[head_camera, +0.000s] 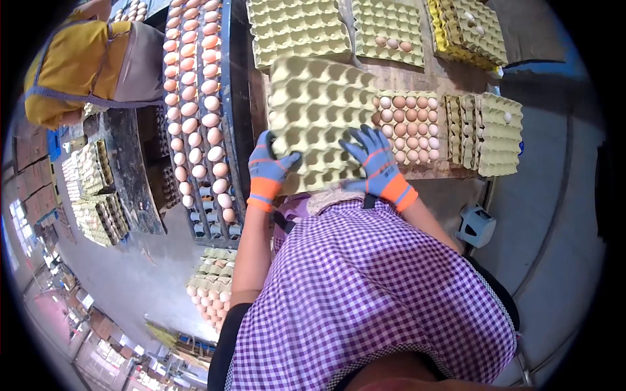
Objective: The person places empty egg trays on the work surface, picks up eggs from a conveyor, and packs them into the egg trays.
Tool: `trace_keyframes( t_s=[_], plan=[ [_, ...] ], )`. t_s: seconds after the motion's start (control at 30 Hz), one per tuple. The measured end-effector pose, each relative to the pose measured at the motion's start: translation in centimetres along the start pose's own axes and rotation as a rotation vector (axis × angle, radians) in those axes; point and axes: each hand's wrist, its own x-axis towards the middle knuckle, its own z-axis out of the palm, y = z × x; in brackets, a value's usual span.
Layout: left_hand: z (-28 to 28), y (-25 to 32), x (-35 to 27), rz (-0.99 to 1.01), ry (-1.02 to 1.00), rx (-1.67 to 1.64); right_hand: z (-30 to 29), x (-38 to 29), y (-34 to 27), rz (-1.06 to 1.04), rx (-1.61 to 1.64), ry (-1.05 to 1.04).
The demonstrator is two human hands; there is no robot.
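A greenish-yellow pulp egg tray (323, 117) with bare cups is tilted in front of my apron. My left hand (269, 161), in a blue and orange knitted glove, grips its left edge with the thumb over the top. On the near right part, my right hand (374, 159), gloved the same way, holds it with its fingers spread along the edge. Just right of it lies a tray of brown and pale eggs (411, 127), partly covered by the held tray. What lies beneath the held tray is hidden.
Left of the wooden table (435, 171) runs an egg conveyor (195, 112) with rows of eggs. Stacked trays (501, 132) stand right, more trays (298, 29) behind. Another person (93, 63) works beyond the conveyor. On the floor are a plastic stool (477, 225) and stacked egg trays (212, 283).
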Motion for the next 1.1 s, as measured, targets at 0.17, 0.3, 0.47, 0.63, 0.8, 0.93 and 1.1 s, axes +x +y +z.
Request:
trace_keyframes(
  t_s=[0.17, 0.3, 0.47, 0.63, 0.8, 0.93, 1.1],
  plan=[
    [1.7, 5.4, 2.4, 0.179, -0.150, -0.177, 0.0, 0.4, -0.9, 0.071, -0.164, 0.275],
    [0.1, 5.5, 3.4, 0.399, 0.067, -0.422, -2.5, 7.8, 1.4, -0.035, -0.262, 0.391],
    [-2.4, -3.3, -1.0, 0.110, 0.358, -0.461, -2.3, 23.8, 6.5, -0.111, -0.619, 0.340],
    [-4.0, -9.4, -8.9, -0.111, 0.420, -0.325, 1.4, 32.4, 8.6, -0.076, -0.534, -0.124],
    [-3.0, -11.7, -11.2, -0.307, 0.438, -0.387, 5.1, 32.4, 7.1, -0.040, -0.558, -0.070],
    [-1.2, -11.2, -7.1, -0.191, 0.265, -0.212, 3.7, 32.5, 10.4, 0.063, -0.433, -0.095],
    [0.1, -8.9, 4.8, 0.294, 0.223, 0.532, 6.1, 29.1, 10.7, -0.085, 0.011, 0.308]
  ],
)
